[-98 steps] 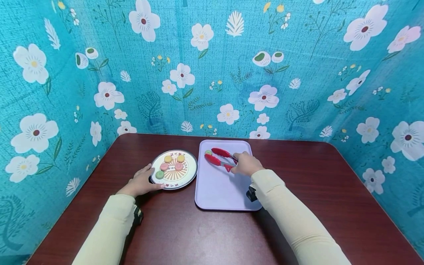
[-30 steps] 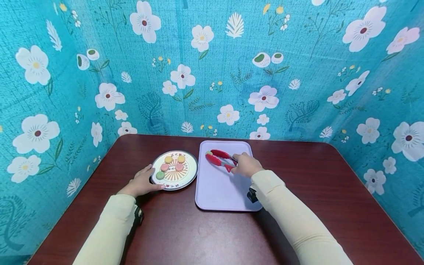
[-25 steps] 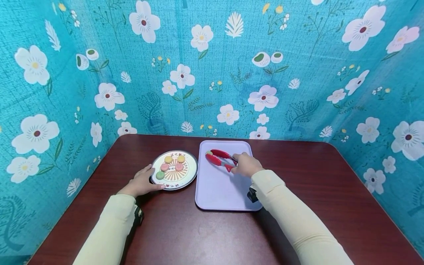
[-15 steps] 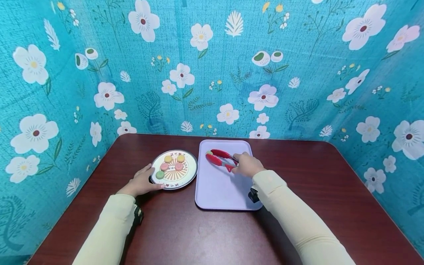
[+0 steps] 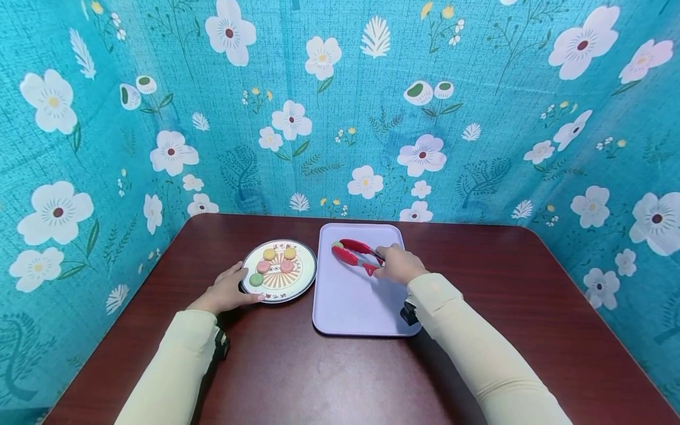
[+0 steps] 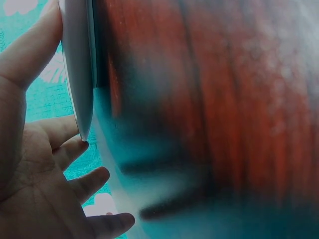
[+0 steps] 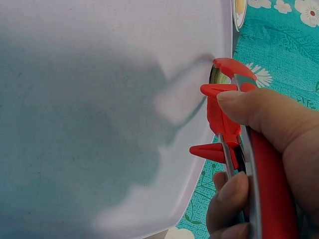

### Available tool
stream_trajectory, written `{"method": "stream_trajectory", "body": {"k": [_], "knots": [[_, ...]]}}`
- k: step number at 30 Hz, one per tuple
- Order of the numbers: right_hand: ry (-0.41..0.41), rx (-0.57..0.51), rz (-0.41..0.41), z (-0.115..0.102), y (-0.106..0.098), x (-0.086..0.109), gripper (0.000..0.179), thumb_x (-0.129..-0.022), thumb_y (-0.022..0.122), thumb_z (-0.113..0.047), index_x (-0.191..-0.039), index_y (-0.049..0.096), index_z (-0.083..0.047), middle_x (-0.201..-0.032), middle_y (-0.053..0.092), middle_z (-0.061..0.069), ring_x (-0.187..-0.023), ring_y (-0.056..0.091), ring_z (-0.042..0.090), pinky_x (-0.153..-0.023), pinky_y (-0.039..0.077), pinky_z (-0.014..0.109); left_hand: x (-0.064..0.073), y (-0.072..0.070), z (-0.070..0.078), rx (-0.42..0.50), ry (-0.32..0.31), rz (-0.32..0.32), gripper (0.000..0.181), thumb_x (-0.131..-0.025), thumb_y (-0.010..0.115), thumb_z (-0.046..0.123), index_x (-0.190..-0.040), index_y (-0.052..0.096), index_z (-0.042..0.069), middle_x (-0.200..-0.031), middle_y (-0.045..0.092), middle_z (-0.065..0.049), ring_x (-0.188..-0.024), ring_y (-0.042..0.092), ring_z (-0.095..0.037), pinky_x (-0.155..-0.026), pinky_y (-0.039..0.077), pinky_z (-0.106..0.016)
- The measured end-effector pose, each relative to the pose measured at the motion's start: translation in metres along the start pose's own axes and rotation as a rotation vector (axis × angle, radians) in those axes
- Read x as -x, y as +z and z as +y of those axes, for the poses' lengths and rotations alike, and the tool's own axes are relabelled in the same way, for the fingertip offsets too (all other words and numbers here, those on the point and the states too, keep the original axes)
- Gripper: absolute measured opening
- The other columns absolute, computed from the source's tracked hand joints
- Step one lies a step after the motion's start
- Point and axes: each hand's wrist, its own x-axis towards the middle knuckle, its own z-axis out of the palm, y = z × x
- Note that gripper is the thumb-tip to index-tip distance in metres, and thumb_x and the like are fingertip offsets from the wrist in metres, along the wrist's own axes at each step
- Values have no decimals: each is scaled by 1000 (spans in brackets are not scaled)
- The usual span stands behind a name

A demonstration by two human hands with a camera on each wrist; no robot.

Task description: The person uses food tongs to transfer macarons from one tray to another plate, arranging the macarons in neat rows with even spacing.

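My right hand (image 5: 398,264) grips red-handled tongs (image 5: 346,256), thumb on one side and fingers on the other in the right wrist view. Between the red tips sits a green macaron (image 5: 337,245), mostly hidden, over the far left part of the lilac tray (image 5: 350,307). To the left, a round white plate (image 5: 303,277) with a printed sunburst bears two yellow macarons (image 5: 269,254), two pink ones and a green one. My left hand (image 5: 225,291) touches the plate's rim at the left and front, its fingers spread and fairly straight in the left wrist view.
Both plate and tray stand on a dark red-brown table (image 5: 329,378), the plate close beside the tray's left edge. A turquoise flowered cloth (image 5: 340,106) hangs behind the table and along both sides.
Since the earliest frame the tongs have closed on the green macaron, which has shifted slightly to the right with the tongs and right hand. The left hand and plate stay put.
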Motion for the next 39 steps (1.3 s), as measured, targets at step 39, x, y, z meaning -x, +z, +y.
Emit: {"method": "stream_trajectory", "body": {"k": [39], "knots": [[-13, -22, 46, 6, 4, 20, 75, -76, 81, -35, -141, 51, -14, -108, 59, 14, -83, 58, 24, -69, 54, 41, -1, 1, -1, -7, 10, 18, 104, -76, 75, 53, -147, 28, -8, -155, 16, -29, -138, 15, -50, -103, 24, -71]]}}
